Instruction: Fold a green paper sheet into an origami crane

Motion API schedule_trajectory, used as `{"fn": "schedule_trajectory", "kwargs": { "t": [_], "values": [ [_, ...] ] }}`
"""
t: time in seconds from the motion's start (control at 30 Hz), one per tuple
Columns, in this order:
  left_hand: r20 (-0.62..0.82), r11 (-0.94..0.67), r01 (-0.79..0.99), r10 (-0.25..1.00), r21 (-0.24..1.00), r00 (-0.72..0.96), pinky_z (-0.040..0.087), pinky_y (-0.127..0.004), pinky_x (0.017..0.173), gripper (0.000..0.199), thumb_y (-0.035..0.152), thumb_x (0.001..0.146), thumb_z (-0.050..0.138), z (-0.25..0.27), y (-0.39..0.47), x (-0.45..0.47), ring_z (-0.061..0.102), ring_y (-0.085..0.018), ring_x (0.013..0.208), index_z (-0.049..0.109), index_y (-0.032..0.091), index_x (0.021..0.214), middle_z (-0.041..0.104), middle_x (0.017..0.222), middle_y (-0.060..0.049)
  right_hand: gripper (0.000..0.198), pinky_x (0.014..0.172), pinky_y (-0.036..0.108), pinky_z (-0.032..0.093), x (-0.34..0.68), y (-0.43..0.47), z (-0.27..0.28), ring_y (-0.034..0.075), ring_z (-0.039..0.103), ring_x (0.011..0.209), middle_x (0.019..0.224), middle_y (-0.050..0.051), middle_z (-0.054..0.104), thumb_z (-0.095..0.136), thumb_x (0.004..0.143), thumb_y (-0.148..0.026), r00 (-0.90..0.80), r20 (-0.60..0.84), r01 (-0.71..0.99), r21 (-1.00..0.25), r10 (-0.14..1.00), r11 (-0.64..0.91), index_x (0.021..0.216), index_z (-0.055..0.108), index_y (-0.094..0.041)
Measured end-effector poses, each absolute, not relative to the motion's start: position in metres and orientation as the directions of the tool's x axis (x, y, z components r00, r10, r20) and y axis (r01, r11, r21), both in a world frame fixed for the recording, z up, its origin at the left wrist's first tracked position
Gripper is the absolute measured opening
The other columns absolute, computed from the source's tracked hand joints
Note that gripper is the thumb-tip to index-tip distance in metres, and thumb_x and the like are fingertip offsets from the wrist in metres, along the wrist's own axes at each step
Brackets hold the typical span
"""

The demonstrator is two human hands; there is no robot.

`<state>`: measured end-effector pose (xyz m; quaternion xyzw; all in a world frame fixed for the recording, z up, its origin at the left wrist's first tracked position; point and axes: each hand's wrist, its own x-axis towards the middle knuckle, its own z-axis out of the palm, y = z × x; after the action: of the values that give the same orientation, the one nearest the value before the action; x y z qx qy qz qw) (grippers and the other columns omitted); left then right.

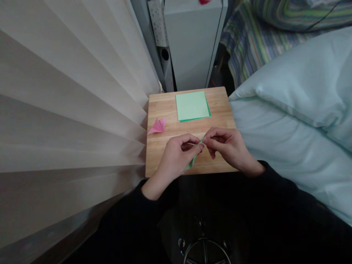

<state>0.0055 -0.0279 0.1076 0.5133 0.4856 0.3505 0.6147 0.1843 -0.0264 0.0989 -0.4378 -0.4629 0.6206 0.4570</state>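
Between left grip [178,154] and right grip [228,147], pinched green paper [190,163] with both, apparently mid-fold, and probably needed careful alignment, then a firm crease.

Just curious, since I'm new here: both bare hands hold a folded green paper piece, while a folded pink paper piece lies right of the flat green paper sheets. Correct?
Not quite: the head view shows the folded pink paper piece lying left of the flat green paper sheets. The rest stands.
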Motion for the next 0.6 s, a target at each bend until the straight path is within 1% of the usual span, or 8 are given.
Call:
{"fn": "schedule_trajectory", "kwargs": {
  "t": [0.1, 0.17, 0.33, 0.6],
  "values": [
    [-0.269, 0.274, 0.017, 0.925, 0.961, 0.267, 0.052, -0.025, 0.069, 0.015, 0.027, 0.075, 0.086, 0.1086, -0.0270, 0.0056, 0.069, -0.013, 0.070, 0.075, 0.017, 0.078, 0.075, 0.074, -0.002, 0.034, 0.041, 0.023, 0.048, 0.1845, -0.0265, 0.1003, 0.009, 0.054, 0.044, 0.054, -0.003, 0.060, 0.082, 0.082, -0.046, -0.189, -0.103, -0.133, -0.983, 0.977, -0.130, 0.070, 0.070, -0.017],
    [-0.283, 0.293, -0.002, 0.925, 0.956, 0.253, 0.053, -0.025, 0.070, 0.018, 0.028, 0.073, 0.088, 0.1090, -0.0269, 0.0057, 0.069, -0.013, 0.069, 0.076, 0.017, 0.077, 0.075, 0.073, -0.002, 0.034, 0.042, 0.022, 0.048, 0.1849, -0.0265, 0.1007, 0.009, 0.055, 0.045, 0.056, -0.003, 0.061, 0.081, 0.084, -0.046, -0.190, -0.083, -0.113, -0.988, 0.978, -0.106, 0.071, 0.070, -0.016],
    [-0.285, 0.299, -0.015, 0.922, 0.954, 0.263, 0.053, -0.026, 0.070, 0.019, 0.033, 0.073, 0.089, 0.1085, -0.0268, 0.0047, 0.070, -0.014, 0.069, 0.078, 0.017, 0.078, 0.077, 0.074, -0.002, 0.029, 0.040, 0.022, 0.049, 0.1861, -0.0258, 0.0998, 0.009, 0.058, 0.048, 0.071, 0.000, 0.067, 0.088, 0.078, -0.042, -0.222, -0.049, -0.117, -0.990, 0.974, -0.077, 0.076, 0.073, -0.016],
    [-0.266, 0.274, 0.009, 0.923, 0.962, 0.277, 0.052, -0.026, 0.067, 0.019, 0.035, 0.075, 0.088, 0.1062, -0.0271, 0.0040, 0.068, -0.014, 0.068, 0.080, 0.018, 0.076, 0.077, 0.073, -0.003, 0.028, 0.038, 0.021, 0.047, 0.1860, -0.0253, 0.0967, 0.009, 0.056, 0.046, 0.065, 0.000, 0.066, 0.089, 0.075, -0.039, -0.226, -0.086, -0.139, -0.983, 0.970, -0.119, 0.072, 0.073, -0.016]
  ]
}}
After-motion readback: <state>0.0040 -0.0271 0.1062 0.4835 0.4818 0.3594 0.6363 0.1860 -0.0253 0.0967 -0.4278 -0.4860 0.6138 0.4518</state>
